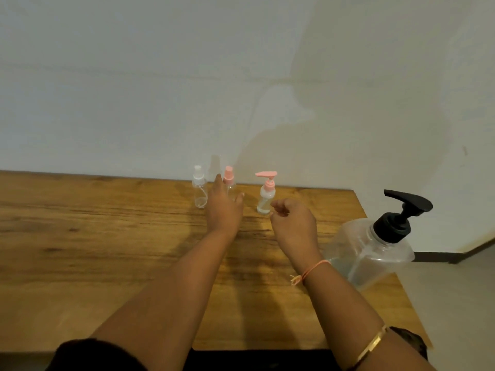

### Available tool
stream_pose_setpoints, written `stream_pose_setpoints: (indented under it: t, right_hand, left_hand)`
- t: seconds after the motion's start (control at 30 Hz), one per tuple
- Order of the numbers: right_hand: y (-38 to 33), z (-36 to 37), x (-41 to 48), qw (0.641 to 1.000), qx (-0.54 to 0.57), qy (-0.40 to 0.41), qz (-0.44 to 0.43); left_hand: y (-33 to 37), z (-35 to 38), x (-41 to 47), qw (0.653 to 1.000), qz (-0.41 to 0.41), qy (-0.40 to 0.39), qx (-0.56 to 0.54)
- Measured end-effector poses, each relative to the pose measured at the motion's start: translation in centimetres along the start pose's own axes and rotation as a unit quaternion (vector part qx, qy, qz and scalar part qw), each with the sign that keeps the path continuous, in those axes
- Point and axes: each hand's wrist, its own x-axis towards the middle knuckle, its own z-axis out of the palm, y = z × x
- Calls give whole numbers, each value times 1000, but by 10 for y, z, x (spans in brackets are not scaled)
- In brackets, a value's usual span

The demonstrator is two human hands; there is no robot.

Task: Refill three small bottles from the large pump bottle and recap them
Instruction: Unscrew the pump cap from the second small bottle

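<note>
Left hand [223,208]: fingers straight and together, holding nothing, stretched toward the far edge of the table. Its fingertips overlap the lower body of the small clear bottle with the pink spray cap [228,178]; contact cannot be confirmed.

Right hand [292,223]: fingers loosely curled, nothing gripped. Its thumb and forefinger sit just beside the base of the small clear bottle with the pink pump head [265,198]; whether they touch cannot be told.

The small clear bottle with the white spray cap [199,189] stands just left of the left hand, apart from it. All three are upright, capped, in a row near the wall.

The large clear square plastic bottle with the black pump [375,253] stands right of the right wrist, by the right edge of the brown wooden table [80,236].
</note>
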Motion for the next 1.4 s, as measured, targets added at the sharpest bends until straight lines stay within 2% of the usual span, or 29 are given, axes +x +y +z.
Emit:
stream_pose_setpoints:
  t: [0.17, 0.33, 0.5, 0.63, 0.83, 0.97, 1.27, 1.4]
  right_hand:
    - [-4, 0, -3, 1000, 15, -3, 2]
    - [-10, -2, -8, 999, 31, -2, -10]
    - [-23, -5, -31, 994, 105, -10, -21]
    - [-28, -10, -54, 984, 172, 5, -46]
    - [-24, -22, -75, 982, 169, 32, -73]
    - [-21, -26, -77, 989, 119, 31, -81]
    - [-22, -35, -58, 973, 213, 56, -64]
    - [-26, -34, -44, 973, 217, 10, -83]
  left_hand:
    - [-3, -1, 0, 1000, 14, 17, 2]
    - [-2, -15, -14, 999, 25, -31, -2]
    - [24, -41, -42, 996, 15, -72, -40]
    - [45, -57, -71, 993, 42, -91, -62]
    - [58, -77, -117, 994, 35, -59, -81]
    - [52, -74, -138, 995, 6, -47, -82]
    - [68, -73, -116, 989, 35, -111, -89]
    - [69, -74, -103, 983, 12, -124, -138]
